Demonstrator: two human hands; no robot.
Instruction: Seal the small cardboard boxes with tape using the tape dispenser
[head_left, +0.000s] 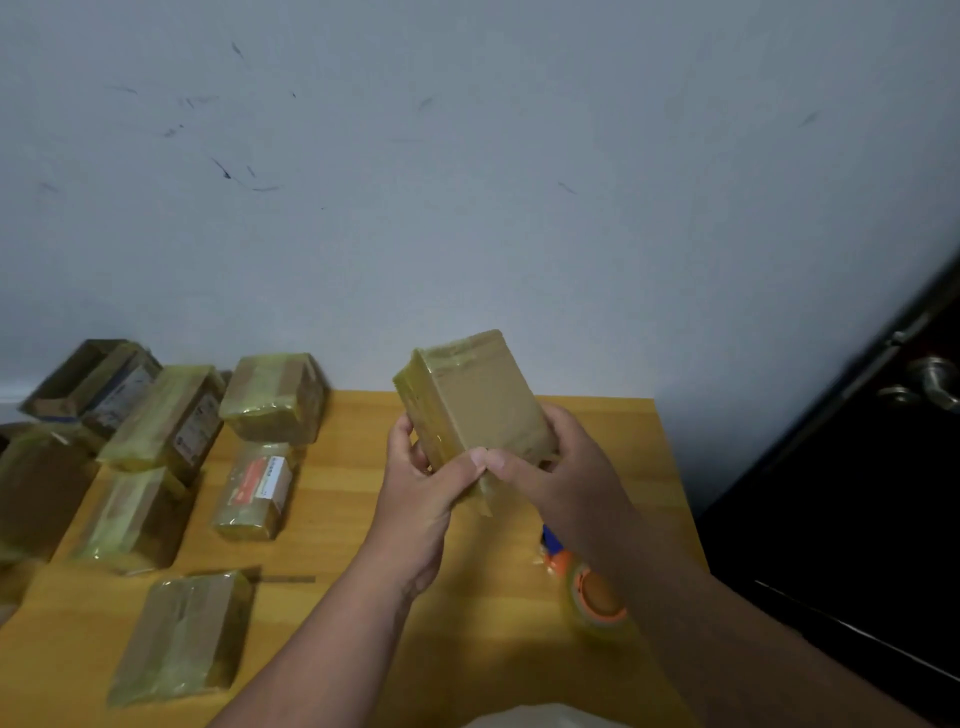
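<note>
Right now I see both hands holding one small cardboard box (475, 402) up in the air above the desk (358, 519), near the middle of the view. My left hand (421, 499) has its grip closed round the left side of the box, thumb on the front face. My right hand (550, 473) grips the right lower corner, and its thumb meets the left thumb at the near edge of the box. The box is tilted, with shiny yellow tape along its left side and far end.

On the desk under my right arm lies the tape dispenser (587, 582), orange and blue, with a clear roll of tape on it. It is partly hidden by the arm.

On the left side of the desk lie many taped boxes (182, 636), some near and some far by the wall (467, 182). One open box (78, 376) sits far left. At the right is a dark door (857, 493) with a metal handle (932, 382)
</note>
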